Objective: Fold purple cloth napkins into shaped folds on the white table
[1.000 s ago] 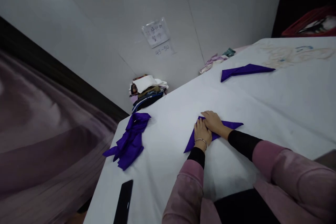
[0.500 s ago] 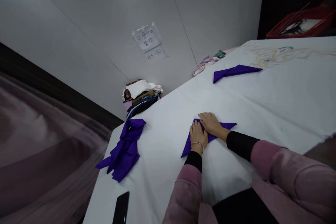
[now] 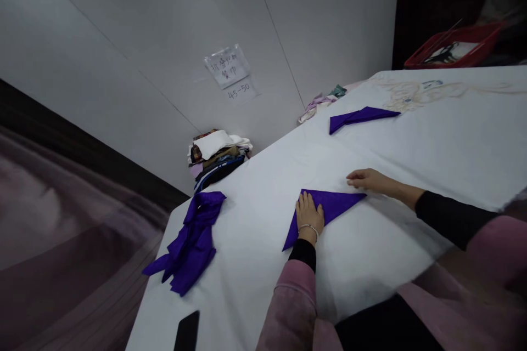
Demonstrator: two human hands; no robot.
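Note:
A purple cloth napkin, folded into a flat triangle, lies on the white-covered table. My left hand rests flat on its left part, fingers spread. Just beyond the triangle's right tip is my right hand, its fingers stretched leftward and holding nothing; whether it touches the cloth there I cannot tell. Farther back lies another purple napkin, folded into a narrow shape. Crumpled purple cloths lie in a loose heap near the table's left edge.
A black phone lies at the near left edge. Past the far edge are a stack of folded clothes and a smaller cloth pile. A red basket stands at the back right. Paper signs hang on the wall.
My right hand has lifted off the triangle's middle and moved right to its tip. My left hand stays pressed on the cloth. The view has shifted slightly.

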